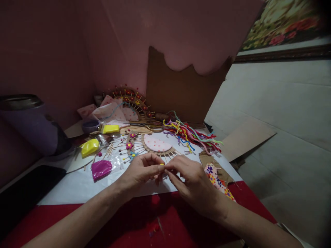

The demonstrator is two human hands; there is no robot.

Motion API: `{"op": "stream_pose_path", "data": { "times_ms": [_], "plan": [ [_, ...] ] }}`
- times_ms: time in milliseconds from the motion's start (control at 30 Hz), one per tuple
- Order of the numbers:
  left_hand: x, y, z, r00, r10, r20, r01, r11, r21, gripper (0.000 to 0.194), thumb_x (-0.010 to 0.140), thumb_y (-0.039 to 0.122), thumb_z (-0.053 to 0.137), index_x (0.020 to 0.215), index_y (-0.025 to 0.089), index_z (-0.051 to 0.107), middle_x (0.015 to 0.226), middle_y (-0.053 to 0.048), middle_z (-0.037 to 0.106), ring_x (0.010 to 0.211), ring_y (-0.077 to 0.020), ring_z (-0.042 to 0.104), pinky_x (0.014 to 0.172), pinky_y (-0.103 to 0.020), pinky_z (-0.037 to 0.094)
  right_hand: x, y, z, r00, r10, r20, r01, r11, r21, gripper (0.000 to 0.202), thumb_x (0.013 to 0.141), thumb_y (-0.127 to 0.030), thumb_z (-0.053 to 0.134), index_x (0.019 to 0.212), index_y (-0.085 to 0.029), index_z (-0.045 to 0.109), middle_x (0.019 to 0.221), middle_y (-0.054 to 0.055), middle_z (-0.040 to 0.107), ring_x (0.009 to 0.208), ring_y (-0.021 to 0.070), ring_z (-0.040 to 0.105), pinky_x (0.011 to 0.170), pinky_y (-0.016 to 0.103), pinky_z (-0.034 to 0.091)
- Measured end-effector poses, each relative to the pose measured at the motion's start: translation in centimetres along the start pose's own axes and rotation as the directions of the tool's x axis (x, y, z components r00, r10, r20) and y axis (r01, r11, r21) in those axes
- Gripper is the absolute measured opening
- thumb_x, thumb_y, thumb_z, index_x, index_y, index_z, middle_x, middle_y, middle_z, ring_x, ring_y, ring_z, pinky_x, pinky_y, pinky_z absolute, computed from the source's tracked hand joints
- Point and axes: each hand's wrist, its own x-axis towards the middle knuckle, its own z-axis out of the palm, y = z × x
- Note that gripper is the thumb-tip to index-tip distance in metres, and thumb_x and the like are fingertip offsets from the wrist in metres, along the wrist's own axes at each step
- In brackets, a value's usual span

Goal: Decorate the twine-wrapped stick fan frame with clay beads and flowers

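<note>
A small piece of yellow clay (162,164) shows between the thumb and forefinger of my left hand (144,168), which is closed in a pinch. My right hand (188,175) meets it from the right, thumb and fingers pinched right beside the yellow piece; what these fingertips hold is hidden. Just beyond both hands lies a half-round craft piece (157,143) with dotted pink fabric, a twine rim and thin sticks fanning out. Along its left side curves a brown strip (129,146) bearing pink and blue clay flowers.
Packets of yellow clay (89,148) and magenta clay (101,170) lie at left, near a dark flat object (33,187) and a purple tumbler (31,124). Scissors (152,126) and colourful yarn strands (191,134) lie behind. Cut cardboard (181,89) leans against the wall. A flower-decorated piece (217,179) is at right.
</note>
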Motion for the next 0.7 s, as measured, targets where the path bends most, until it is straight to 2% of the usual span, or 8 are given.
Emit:
{"op": "stream_pose_path", "data": {
  "times_ms": [167,267,367,433,500,600,700],
  "plan": [
    [-0.1,-0.1,0.5,0.999,-0.031,-0.022,0.03,1.0,-0.004,0.021,0.062,0.028,0.076,0.066,0.014,0.06,0.051,0.002,0.056,0.04,-0.0072,0.045,0.04,-0.02,0.034,-0.2,-0.2,0.2,0.999,0.017,-0.048,-0.012,0.994,0.109,0.013,0.081,-0.011,0.05,0.078,-0.015,0.062,0.072,0.004,0.061,0.068,0.0144,0.054,0.065,0.028,0.042],
    [-0.3,0.2,1.0,0.999,-0.038,-0.032,0.035,0.996,-0.083,0.017,0.063,0.023,0.073,0.065,0.015,0.059,0.054,0.001,0.058,0.042,-0.0072,0.045,0.04,-0.02,0.033,-0.3,-0.3,0.1,0.975,0.19,-0.113,-0.155,0.952,0.262,0.011,0.079,-0.014,0.054,0.07,-0.016,0.059,0.064,0.0,0.056,0.06,0.0121,0.049,0.059,0.026,0.041],
    [-0.4,0.6,1.0,0.995,-0.051,-0.091,0.038,0.99,-0.138,0.013,0.062,0.018,0.072,0.066,0.015,0.059,0.057,0.0,0.059,0.046,-0.0073,0.048,0.042,-0.019,0.032,-0.5,-0.1,-0.4,0.908,0.397,-0.135,-0.278,0.811,0.514,0.013,0.081,-0.025,0.056,0.071,-0.018,0.055,0.063,-0.002,0.053,0.056,0.0105,0.047,0.053,0.023,0.04],
    [-0.3,0.9,0.7,0.986,-0.063,-0.157,0.037,0.986,-0.16,0.013,0.061,0.015,0.071,0.069,0.014,0.061,0.058,0.001,0.059,0.047,-0.006,0.048,0.043,-0.018,0.032,-0.6,0.2,-0.6,0.892,0.445,-0.086,-0.297,0.717,0.63,0.018,0.085,-0.033,0.054,0.075,-0.018,0.054,0.066,-0.002,0.054,0.056,0.0099,0.047,0.052,0.022,0.04],
    [-0.3,1.0,0.6,0.979,-0.062,-0.196,0.027,0.984,-0.174,0.014,0.062,0.016,0.071,0.074,0.014,0.064,0.059,0.001,0.058,0.047,-0.0047,0.047,0.044,-0.017,0.032,-0.6,0.5,-0.8,0.901,0.434,-0.001,-0.325,0.676,0.661,0.024,0.089,-0.038,0.048,0.077,-0.018,0.053,0.069,-0.001,0.055,0.058,0.0098,0.047,0.054,0.022,0.04],
    [-0.3,1.1,0.7,0.984,-0.062,-0.167,0.032,0.984,-0.174,0.015,0.067,0.023,0.071,0.077,0.013,0.065,0.06,0.001,0.057,0.047,-0.0044,0.046,0.044,-0.017,0.031,-0.6,0.7,-0.6,0.902,0.422,0.093,-0.375,0.658,0.653,0.034,0.093,-0.041,0.04,0.072,-0.017,0.052,0.063,-0.002,0.051,0.057,0.0094,0.047,0.057,0.023,0.04],
    [-0.3,1.0,0.8,0.989,-0.069,-0.133,0.047,0.985,-0.165,0.017,0.068,0.026,0.072,0.075,0.013,0.064,0.057,0.001,0.056,0.046,-0.0042,0.045,0.043,-0.017,0.031,-0.5,0.7,-0.2,0.887,0.428,0.173,-0.407,0.549,0.73,0.034,0.09,-0.045,0.046,0.072,-0.017,0.051,0.063,-0.003,0.052,0.053,0.0081,0.048,0.055,0.023,0.041]
  ]
}}
